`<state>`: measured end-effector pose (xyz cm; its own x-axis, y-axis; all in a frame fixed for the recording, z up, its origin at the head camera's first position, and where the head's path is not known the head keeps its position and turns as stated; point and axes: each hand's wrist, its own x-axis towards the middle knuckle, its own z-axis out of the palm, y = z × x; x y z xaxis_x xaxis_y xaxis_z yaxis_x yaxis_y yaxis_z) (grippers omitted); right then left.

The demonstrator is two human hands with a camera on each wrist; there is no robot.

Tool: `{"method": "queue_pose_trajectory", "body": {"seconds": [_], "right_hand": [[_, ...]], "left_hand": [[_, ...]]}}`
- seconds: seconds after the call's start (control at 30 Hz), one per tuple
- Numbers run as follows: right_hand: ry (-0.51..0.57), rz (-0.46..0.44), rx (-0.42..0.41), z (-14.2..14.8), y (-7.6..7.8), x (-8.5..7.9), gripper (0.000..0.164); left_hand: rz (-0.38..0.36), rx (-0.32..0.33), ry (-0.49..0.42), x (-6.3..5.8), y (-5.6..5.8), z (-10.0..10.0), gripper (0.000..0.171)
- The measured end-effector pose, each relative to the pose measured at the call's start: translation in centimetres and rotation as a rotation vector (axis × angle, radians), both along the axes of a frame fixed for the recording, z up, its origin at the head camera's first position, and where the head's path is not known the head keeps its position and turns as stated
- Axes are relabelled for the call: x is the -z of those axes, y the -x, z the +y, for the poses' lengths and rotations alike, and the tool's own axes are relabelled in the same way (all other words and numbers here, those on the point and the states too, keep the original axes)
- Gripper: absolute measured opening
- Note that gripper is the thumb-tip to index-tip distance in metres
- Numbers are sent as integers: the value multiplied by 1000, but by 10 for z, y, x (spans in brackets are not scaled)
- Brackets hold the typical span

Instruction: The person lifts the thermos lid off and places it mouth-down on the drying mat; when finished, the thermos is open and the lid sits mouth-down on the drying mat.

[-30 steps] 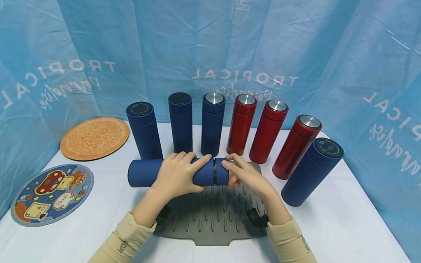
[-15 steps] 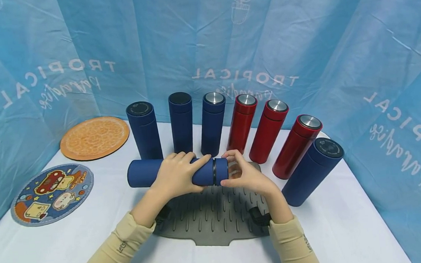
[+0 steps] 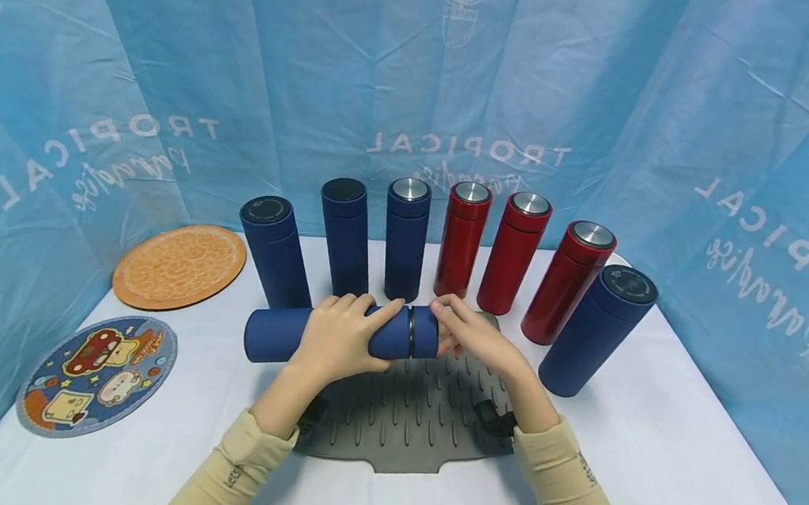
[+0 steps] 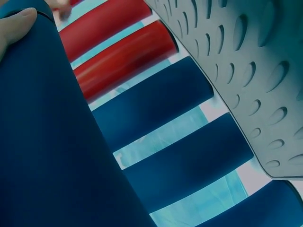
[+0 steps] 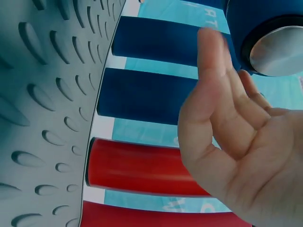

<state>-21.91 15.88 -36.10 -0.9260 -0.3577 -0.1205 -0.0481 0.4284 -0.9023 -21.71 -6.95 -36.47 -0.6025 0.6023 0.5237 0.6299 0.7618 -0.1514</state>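
Note:
In the head view, a dark blue vacuum flask (image 3: 275, 334) lies level above a grey studded mat (image 3: 405, 435). My left hand (image 3: 340, 335) grips its body from above, thumb and fingers wrapped round it. The lid (image 3: 424, 332) points right, past a dark ring. My right hand (image 3: 483, 341) is at the lid's end, with fingertips touching or close to its rim. The right wrist view shows the lid's silver top (image 5: 279, 52) uncovered, with fairly straight fingers beside and beneath it. In the left wrist view, the flask (image 4: 61, 132) fills the left side.
Behind the hands stand blue flasks (image 3: 348, 237) and red flasks (image 3: 515, 256) in a curved row. Another blue flask (image 3: 593, 337) stands at the right. An orange round mat (image 3: 179, 266) and a cartoon mat (image 3: 100, 375) lie left. A blue curtain (image 3: 319, 77) encloses the table.
Half a second ago my right hand was spread round the lid, thumb low. It has since rolled, its fingertips now at the rim's upper and lower sides. The left hand stays gripping the flask.

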Motion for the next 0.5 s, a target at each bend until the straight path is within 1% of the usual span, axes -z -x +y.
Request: {"method": "queue_pose_trajectory", "body": {"seconds": [0.07,0.2,0.33,0.5], "right_hand": [[-15,-24,-3,-1,0,0,50],[-6,-69,-14,-1,1,0,50],[22,-79,-46,0,2,2,47],[57,-88,-94,6,3,4,52]], "left_hand": [[9,4,-2,0,0,0,80],[22,9,2,1,1,0,80],[19,10,8,1,1,1,80],[6,6,14,1,2,1,80]]}}
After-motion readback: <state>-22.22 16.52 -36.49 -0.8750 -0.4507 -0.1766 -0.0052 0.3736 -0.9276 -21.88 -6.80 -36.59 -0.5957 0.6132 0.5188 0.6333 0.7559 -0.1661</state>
